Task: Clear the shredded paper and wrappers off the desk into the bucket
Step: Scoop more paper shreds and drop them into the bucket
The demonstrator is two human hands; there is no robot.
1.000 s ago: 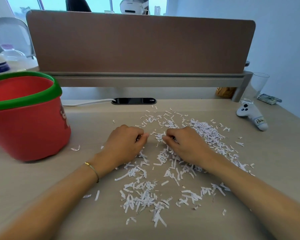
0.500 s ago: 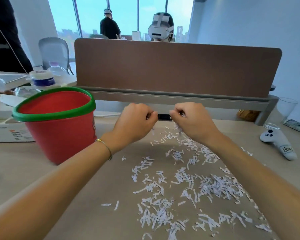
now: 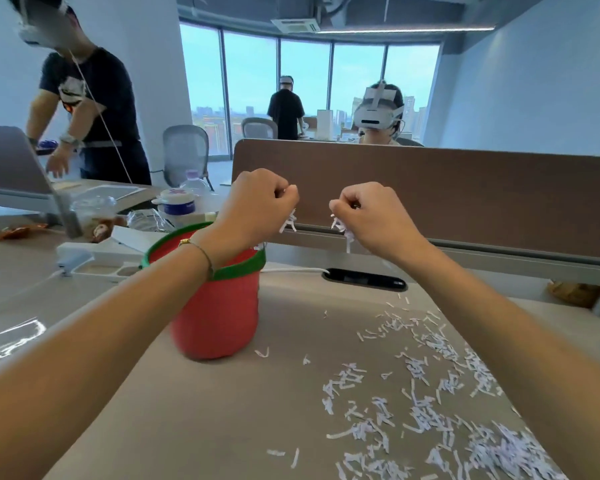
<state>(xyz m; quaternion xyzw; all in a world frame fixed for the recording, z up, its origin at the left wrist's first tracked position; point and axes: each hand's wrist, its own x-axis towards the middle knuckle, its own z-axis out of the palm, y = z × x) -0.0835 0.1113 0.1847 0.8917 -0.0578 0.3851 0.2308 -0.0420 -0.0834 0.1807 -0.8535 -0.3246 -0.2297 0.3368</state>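
**Two fistfuls on the way to the bucket**

I have both hands raised off the desk (image 3: 222, 410) with the fingers curled tight, because loose strips slide out of anything looser. My left hand (image 3: 257, 206) grips a small tuft of shredded paper, a few ends poking out under the knuckles, and it hangs just above the bucket (image 3: 219, 313), over its far rim. My right hand (image 3: 371, 216) pinches its own tuft, with one strip dangling, but it sits to the right of the bucket, not over the opening, so I judge it has to travel left before I let go or the bits will land back on the desk.

The bucket stands upright on the desk, red with a green rim, placed close on my left so each carry is short. Most of the shredded paper (image 3: 440, 410) lies scattered to the right of the bucket and nearer to me (a few stray strips lie right by its base). I see no wrappers among it. Much is left to clear.
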